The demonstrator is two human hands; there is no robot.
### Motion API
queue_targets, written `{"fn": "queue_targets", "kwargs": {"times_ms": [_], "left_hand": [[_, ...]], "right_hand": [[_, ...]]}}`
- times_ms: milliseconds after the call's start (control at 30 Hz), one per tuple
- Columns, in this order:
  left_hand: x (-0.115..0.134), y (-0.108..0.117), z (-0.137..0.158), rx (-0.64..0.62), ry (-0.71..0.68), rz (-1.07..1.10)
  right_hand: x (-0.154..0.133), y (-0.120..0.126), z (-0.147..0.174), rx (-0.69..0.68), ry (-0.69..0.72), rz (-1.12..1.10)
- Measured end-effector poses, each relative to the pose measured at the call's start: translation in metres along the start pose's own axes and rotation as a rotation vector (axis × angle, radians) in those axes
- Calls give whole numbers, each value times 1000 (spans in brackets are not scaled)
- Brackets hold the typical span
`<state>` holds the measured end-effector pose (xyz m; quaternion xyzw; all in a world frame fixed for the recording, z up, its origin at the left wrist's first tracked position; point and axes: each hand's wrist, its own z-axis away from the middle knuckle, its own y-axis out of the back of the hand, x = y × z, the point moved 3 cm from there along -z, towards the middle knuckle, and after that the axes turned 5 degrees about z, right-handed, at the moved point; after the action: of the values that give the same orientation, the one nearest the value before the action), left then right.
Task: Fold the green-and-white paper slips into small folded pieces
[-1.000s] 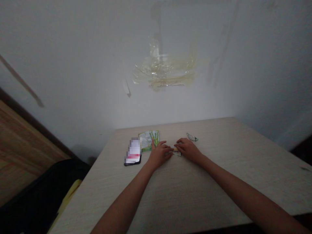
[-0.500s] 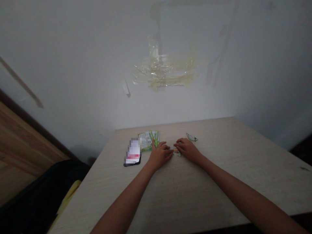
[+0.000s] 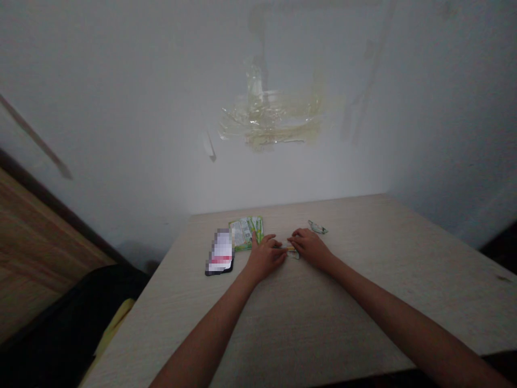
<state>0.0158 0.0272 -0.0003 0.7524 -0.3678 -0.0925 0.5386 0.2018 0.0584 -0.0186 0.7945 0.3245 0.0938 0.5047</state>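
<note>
Both my hands rest on the pale wood-grain table around a small white piece with an orange strip (image 3: 293, 250), which looks like paper or a wrapper. My left hand (image 3: 266, 257) has its thumb spread up and away, and its fingertips touch the left end of the piece. The fingers of my right hand (image 3: 309, 245) are bent together over its right end, hiding part of it. Just left of my left thumb lie green-and-white printed cards or packets (image 3: 243, 233), overlapping. Beyond my right hand is a small crumpled green-and-white wrapper (image 3: 318, 227).
A phone (image 3: 220, 256) with a blurred-out screen lies at the left, against the green cards. The table (image 3: 363, 226) meets a wall with peeling clear tape (image 3: 274, 118). Dark cloth (image 3: 105, 296) and something yellow (image 3: 117, 320) sit beyond the table's left edge.
Almost nothing differs. Both hands stay in place over the small piece, with only a very slight shift of the right fingers.
</note>
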Motion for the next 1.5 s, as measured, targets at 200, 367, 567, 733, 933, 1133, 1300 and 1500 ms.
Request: {"fn": "queue_targets", "kwargs": {"times_ms": [200,367,567,733,933,1133,1300,1500], "left_hand": [[1,0,0,14,17,-12],[1,-1,0,21,18,-13],[0,-2,0,18,27,-14],[0,-2,0,17,23,-12],[-1,-2,0,19,19,-25],[-1,-3,1,29,14,-26],[-1,-2,1,18,16,-20],[-1,-2,1,19,17,-23]], "right_hand": [[8,0,2,24,13,-136],[6,3,4,28,17,-154],[6,2,4,8,-21,-124],[5,3,4,-3,-25,-118],[5,5,8,6,-12,-167],[4,7,9,13,-13,-194],[4,6,8,-4,-41,-198],[5,7,8,-19,-54,-202]]}}
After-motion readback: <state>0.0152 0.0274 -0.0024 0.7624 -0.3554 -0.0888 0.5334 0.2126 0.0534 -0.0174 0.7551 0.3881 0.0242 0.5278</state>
